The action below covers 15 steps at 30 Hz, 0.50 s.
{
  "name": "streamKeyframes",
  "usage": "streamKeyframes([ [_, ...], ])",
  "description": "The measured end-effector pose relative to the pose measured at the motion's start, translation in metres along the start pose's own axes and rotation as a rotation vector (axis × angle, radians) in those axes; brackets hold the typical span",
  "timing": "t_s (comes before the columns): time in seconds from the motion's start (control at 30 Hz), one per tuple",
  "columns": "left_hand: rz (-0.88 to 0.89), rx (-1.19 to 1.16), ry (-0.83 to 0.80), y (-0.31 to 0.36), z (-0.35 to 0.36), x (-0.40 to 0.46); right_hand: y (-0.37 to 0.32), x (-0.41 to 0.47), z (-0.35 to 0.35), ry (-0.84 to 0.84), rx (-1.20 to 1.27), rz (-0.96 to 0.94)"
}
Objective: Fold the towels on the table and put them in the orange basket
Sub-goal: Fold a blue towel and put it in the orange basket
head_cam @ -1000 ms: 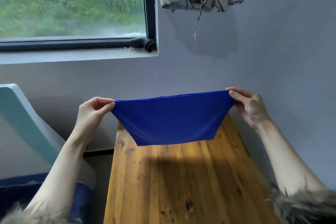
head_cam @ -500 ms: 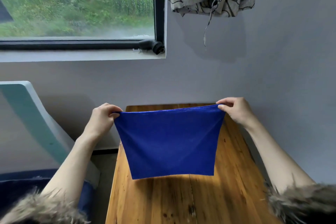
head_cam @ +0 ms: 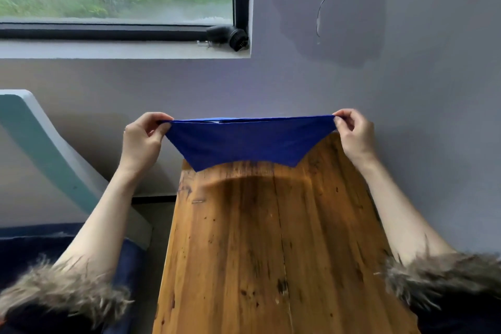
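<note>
Blue towel (head_cam: 250, 141) held taut above far end of wooden table (head_cam: 271, 252), stretched wider and hanging shorter than half a second ago. Left hand (head_cam: 142, 141) and right hand (head_cam: 352, 135) each pinching one top corner, fingers curled. Fold apparently under way; orange basket not in view.

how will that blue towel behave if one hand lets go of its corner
Probably floppy: the blue towel sags in a curve between the left hand and right hand, so a freed corner would likely drop and hang. It seems light, since pinching fingers alone hold it above the wooden table. It looks unlikely to slip.
</note>
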<state>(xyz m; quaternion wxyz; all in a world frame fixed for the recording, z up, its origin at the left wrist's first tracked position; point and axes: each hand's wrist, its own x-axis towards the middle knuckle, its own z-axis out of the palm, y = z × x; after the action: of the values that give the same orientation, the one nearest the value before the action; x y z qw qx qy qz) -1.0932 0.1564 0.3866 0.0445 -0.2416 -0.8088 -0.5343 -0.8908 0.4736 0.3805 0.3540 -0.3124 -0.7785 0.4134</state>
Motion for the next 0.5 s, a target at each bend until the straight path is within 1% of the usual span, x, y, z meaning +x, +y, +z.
streamKeyframes([
  [0.07, -0.020, -0.034, -0.055, -0.009, 0.001, -0.024, 0.016, -0.022, -0.004, -0.036, 0.051, 0.029],
  [0.17, -0.136, -0.021, -0.194, -0.039, 0.009, -0.068, 0.051, -0.063, -0.007, -0.137, 0.006, 0.107],
  [0.27, -0.305, 0.042, -0.356, -0.078, 0.018, -0.115, 0.093, -0.106, -0.010, -0.275, -0.069, 0.251],
  [0.37, -0.463, 0.117, -0.570, -0.105, 0.021, -0.156, 0.127, -0.144, -0.018, -0.444, -0.154, 0.398],
  [0.43, -0.567, 0.106, -0.690, -0.115, 0.020, -0.175, 0.141, -0.161, -0.024, -0.540, -0.162, 0.516],
  [0.5, -0.649, 0.070, -0.765, -0.120, 0.018, -0.185, 0.148, -0.173, -0.028, -0.602, -0.156, 0.621],
])
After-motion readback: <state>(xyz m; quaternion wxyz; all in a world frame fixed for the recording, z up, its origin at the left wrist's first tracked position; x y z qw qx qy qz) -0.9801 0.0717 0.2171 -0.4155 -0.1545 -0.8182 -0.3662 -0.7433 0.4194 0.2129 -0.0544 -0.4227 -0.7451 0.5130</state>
